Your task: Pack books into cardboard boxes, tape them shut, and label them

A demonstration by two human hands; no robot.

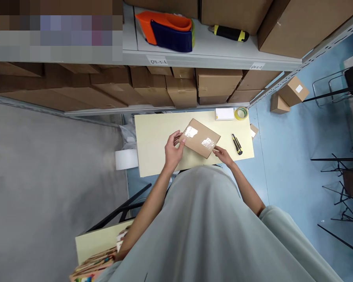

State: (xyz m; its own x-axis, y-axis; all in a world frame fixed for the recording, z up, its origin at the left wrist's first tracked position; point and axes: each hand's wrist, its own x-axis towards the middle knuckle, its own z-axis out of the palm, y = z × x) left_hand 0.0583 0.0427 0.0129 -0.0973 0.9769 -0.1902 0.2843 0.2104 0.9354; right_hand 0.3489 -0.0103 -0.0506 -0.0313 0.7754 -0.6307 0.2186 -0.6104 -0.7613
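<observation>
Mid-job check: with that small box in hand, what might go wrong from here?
The utility knife lies on the table near the right hand, so a careless reach might risk a cut; whether its blade is out is unclear. The cardboard box is held near its edges by the left hand and right hand, so it might slip. The tape roll, at the table's far right corner, could be knocked off.

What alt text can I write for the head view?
The left hand and right hand hold a taped cardboard box over a pale yellow table with a utility knife, tape roll and white box. Shelves of cartons stand ahead.
</observation>
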